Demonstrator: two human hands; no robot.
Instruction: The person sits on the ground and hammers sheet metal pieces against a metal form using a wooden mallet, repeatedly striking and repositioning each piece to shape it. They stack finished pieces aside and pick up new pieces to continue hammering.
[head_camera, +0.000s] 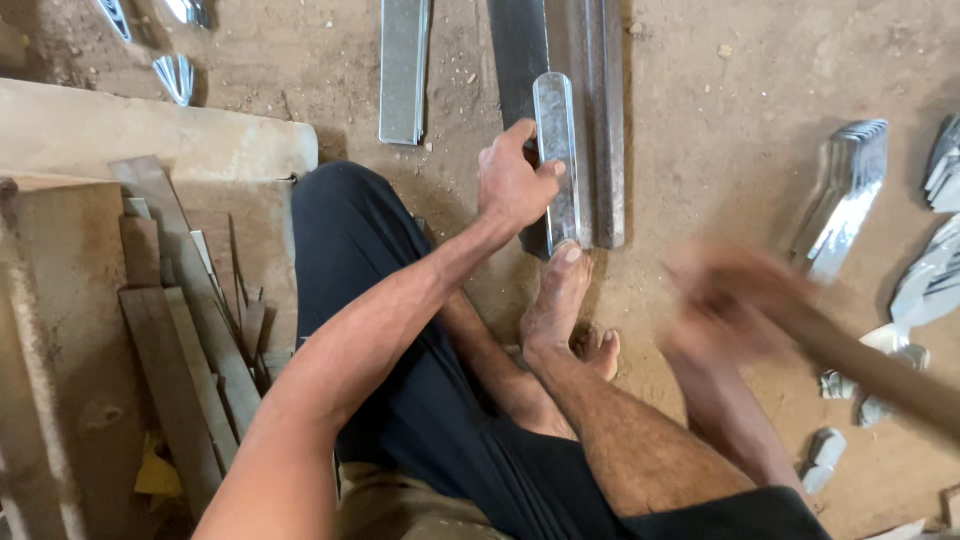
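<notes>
My left hand (513, 182) grips a narrow shiny metal strip (558, 150) that lies along a long dark steel bar (590, 110) on the dirt floor. My bare foot (556, 295) presses against the near end of the strip and bar. My right hand (735, 300) is a blur at the right, closed around a brown wooden handle (880, 375) that runs toward the lower right; the handle's far end is out of view.
Another flat metal strip (404, 70) lies at top centre. Stacks of cut shiny metal pieces (845, 195) sit at the right, with small offcuts (825, 450) nearby. Rusty plates and wooden slats (185, 340) pile up at the left beside a slab (150, 135).
</notes>
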